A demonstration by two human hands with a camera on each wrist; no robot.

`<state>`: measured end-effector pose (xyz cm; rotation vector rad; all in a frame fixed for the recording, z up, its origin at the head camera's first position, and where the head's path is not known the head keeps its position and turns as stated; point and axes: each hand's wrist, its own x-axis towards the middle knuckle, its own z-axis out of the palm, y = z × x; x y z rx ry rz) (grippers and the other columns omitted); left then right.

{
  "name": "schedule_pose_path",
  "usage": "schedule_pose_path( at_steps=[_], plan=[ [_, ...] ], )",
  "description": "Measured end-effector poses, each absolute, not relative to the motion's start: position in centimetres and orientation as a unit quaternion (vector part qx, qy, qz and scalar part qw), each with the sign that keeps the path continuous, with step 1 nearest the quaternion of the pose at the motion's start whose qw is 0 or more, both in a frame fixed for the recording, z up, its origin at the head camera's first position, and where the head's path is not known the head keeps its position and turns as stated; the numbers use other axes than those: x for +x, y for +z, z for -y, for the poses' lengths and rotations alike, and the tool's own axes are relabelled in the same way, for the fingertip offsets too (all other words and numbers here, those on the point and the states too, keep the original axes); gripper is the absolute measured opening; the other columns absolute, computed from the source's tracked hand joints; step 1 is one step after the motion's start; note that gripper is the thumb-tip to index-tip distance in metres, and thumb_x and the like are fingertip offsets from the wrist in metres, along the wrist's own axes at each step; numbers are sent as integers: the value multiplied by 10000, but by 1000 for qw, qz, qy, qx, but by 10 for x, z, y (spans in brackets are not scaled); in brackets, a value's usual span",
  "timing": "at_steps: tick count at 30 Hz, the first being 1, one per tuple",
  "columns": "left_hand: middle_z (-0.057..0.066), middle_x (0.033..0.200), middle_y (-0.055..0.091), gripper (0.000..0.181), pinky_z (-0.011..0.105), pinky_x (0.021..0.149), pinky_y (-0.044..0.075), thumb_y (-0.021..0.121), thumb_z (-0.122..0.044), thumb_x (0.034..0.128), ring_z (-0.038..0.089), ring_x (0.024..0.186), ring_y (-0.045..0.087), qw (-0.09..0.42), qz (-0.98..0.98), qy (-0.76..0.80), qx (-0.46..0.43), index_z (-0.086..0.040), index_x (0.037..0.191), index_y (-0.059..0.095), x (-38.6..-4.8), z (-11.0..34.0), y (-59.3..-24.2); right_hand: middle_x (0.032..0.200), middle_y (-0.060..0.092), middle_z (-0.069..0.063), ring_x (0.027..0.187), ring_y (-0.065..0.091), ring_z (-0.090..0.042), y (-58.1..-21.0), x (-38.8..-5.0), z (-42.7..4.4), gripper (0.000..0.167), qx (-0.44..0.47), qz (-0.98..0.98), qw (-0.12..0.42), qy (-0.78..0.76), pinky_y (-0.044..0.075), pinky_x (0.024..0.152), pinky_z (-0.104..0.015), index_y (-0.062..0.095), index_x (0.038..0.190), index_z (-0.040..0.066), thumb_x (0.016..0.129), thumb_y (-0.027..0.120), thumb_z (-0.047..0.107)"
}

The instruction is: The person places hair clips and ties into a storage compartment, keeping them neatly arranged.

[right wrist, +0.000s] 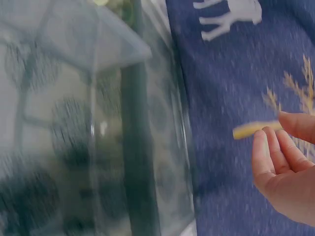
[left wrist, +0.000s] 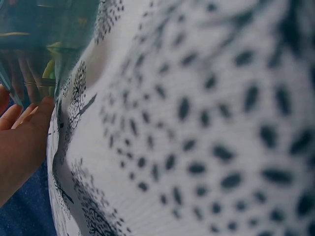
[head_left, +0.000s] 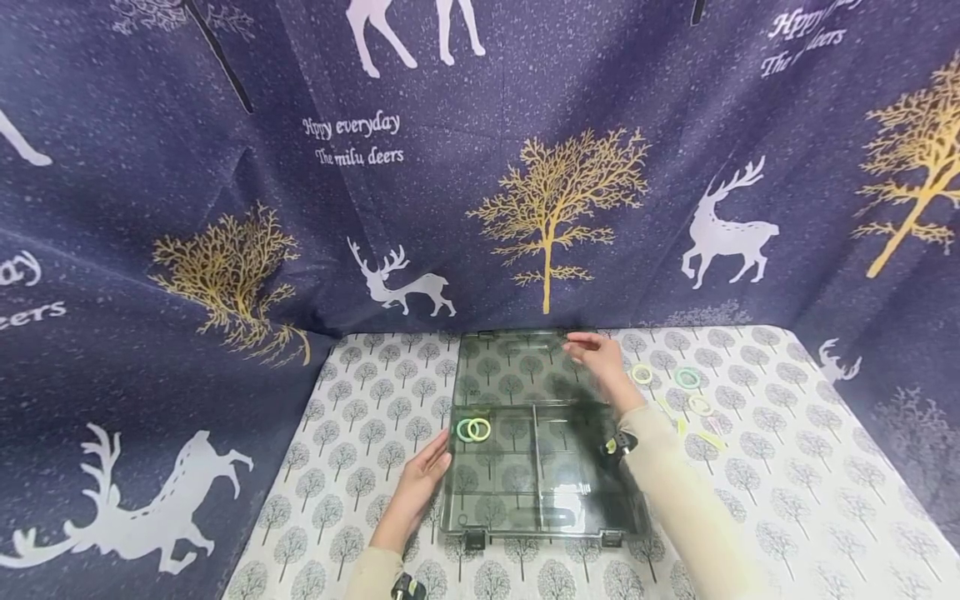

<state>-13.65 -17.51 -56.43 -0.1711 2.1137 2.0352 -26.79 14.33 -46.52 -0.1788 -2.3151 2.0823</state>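
Note:
A transparent dark-tinted divider box [head_left: 536, 467] sits on the tablecloth, its lid [head_left: 491, 367] folded back flat behind it. In the box's back-left compartment lie a green ring [head_left: 462, 431] and a yellow ring [head_left: 479, 430], overlapping. My left hand [head_left: 426, 475] rests at the box's left wall, fingers fairly straight, as the left hand [left wrist: 27, 137] also shows in the left wrist view. My right hand [head_left: 597, 357] hovers by the lid's far right corner. In the right wrist view the right hand [right wrist: 288, 167] has loosely bent fingers and no object visible between them.
Right of the box lie a pale yellow ring [head_left: 641, 373], green rings [head_left: 687, 378], another pale ring [head_left: 701, 406] and several small yellow pieces [head_left: 711, 439]. Two latches [head_left: 475, 540] are on the box's near edge. A dark blue deer-print curtain [head_left: 420, 200] hangs behind the table.

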Motion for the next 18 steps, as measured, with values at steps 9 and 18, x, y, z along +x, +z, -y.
schedule_pose_path(
  at_steps=[9, 18],
  plan=[
    [109, 1508, 370, 527, 410, 1153, 257, 543, -169, 979, 306, 1392, 328, 103, -706, 699, -50, -115, 1475, 373, -138, 178, -569, 1103, 679, -182, 752, 601, 69, -469, -288, -201, 383, -55, 761, 52, 644, 536, 943, -331, 539, 1268, -116, 936, 610, 62],
    [108, 1515, 359, 523, 402, 1146, 267, 534, -174, 986, 310, 1393, 324, 104, -710, 695, -46, -119, 1479, 368, -136, 177, -566, 1345, 499, -291, 773, 529, 130, -492, -290, -247, 470, -75, 794, 23, 602, 487, 1012, -365, 447, 1379, -71, 976, 564, 141]
  ],
)
